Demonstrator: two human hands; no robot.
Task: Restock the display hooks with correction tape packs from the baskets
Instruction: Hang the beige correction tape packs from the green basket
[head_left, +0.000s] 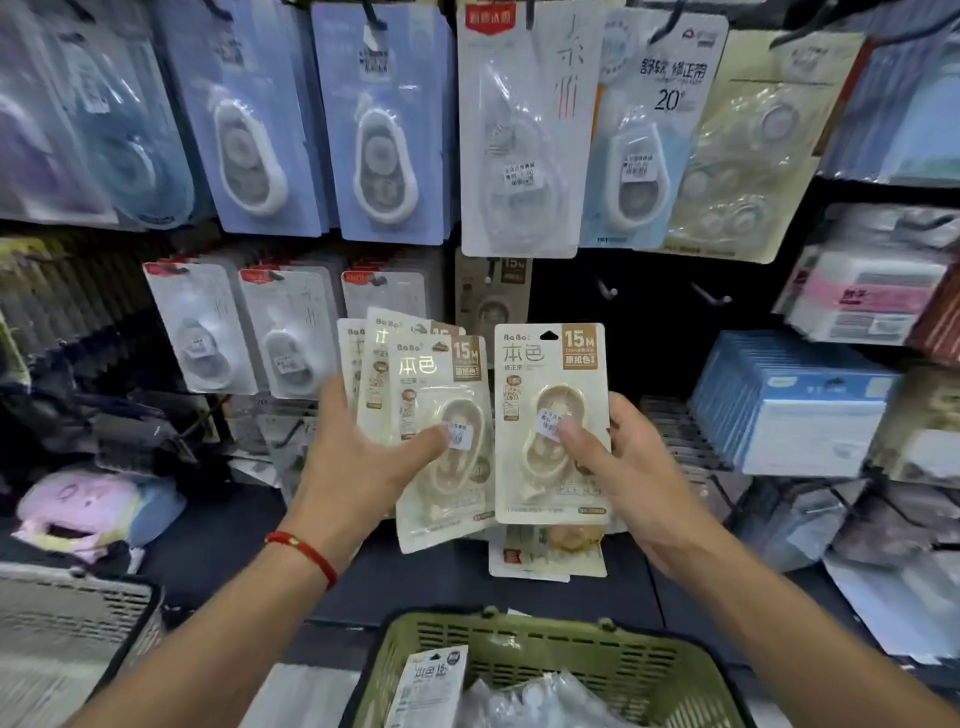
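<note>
Correction tape packs are in both hands: the left hand (363, 457) clamps a fanned stack (431, 415), the right hand (623, 467) pinches one single pack (550, 421). The fan could slip apart while the single pack's hole is aimed at a bare hook (605, 291), probably empty; the view is dark there.

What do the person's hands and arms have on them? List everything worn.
Both forearms are bare, with no sleeves in view. The left hand has a thin red cord bracelet with a small gold bead at the wrist. The right hand wears nothing: no gloves, rings or watch visible.
</note>
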